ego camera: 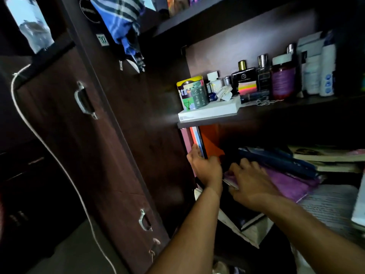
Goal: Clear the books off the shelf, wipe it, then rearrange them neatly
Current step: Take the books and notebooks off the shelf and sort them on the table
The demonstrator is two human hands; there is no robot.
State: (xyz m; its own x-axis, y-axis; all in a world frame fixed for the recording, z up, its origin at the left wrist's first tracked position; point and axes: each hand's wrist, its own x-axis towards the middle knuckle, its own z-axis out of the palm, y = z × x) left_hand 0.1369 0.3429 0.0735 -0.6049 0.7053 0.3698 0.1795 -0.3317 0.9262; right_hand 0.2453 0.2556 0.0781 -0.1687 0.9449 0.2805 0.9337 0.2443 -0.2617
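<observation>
left hand (205, 167) – thumb and fingers clasp upright books (194, 139) at shelf's left end | right hand (250, 182) – fingers spread flat on purple book (290, 184) atop lying stack | bottles (262, 76) shelf above

Perfume bottles (254, 80) crowd the upper ledge beside a patterned tin (192, 92); a white cord (39, 139) hangs left.
</observation>
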